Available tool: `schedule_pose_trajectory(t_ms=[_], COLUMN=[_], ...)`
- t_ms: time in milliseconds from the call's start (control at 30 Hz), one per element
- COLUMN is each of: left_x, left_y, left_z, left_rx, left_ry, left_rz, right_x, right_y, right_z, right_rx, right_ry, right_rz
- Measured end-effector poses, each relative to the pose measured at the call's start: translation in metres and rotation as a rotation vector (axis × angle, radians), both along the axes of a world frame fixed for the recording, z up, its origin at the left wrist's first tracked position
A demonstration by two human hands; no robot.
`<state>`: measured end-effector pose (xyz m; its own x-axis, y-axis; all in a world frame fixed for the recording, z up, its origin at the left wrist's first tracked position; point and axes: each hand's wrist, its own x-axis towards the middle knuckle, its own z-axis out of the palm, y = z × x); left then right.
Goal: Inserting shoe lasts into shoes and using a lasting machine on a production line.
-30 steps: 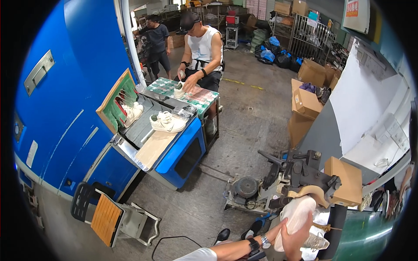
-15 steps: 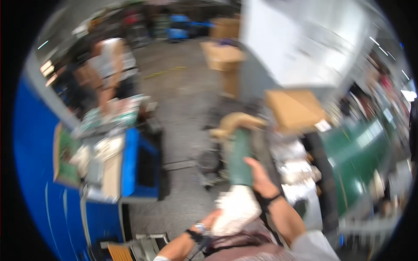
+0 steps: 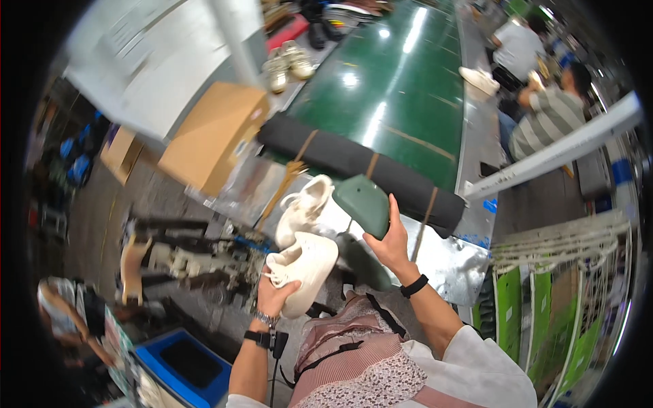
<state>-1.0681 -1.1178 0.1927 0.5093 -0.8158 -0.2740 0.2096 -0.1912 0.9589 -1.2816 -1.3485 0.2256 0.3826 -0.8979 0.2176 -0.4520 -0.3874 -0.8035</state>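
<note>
My left hand (image 3: 272,292) grips a white lace-up shoe (image 3: 311,266) by its side, with fingers wrapped round it. A second white shoe (image 3: 304,205) stands just beyond it at the edge of the shiny metal tabletop (image 3: 445,268). To the right, my right hand (image 3: 393,243) is closed on a dark green shoe last (image 3: 362,204), apart from both shoes. Below the last shows another dark green shape (image 3: 364,262); I cannot tell whether it is a second last or a reflection.
A dark roll (image 3: 367,166) tied with cords lies across the end of the green conveyor belt (image 3: 388,81). Left of it sits a cardboard box (image 3: 218,136). Another shoe pair (image 3: 287,64) rests beside the belt. At right stand a white-framed rack (image 3: 537,306) and a seated person (image 3: 554,115).
My view has swung right, from the aisle to the metal tabletop and belt. The green last and white shoe, end to end earlier, are now apart, one in each hand.
</note>
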Motion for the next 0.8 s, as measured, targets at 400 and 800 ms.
schedule_pose_trajectory(t_ms=[400,800], left_x=[0.029,0.057], left_y=[-0.172,-0.204], left_z=[-0.052,-0.021], left_rx=[0.361,0.489], left_ry=[-0.755,-0.965], left_rz=[-0.328,-0.582], right_x=[-0.059,-0.011], right_y=[0.034,0.016], right_z=[-0.064,-0.073], right_rx=[-0.037,-0.066], right_ry=[0.3,0.464], right_rz=[-0.003,0.11])
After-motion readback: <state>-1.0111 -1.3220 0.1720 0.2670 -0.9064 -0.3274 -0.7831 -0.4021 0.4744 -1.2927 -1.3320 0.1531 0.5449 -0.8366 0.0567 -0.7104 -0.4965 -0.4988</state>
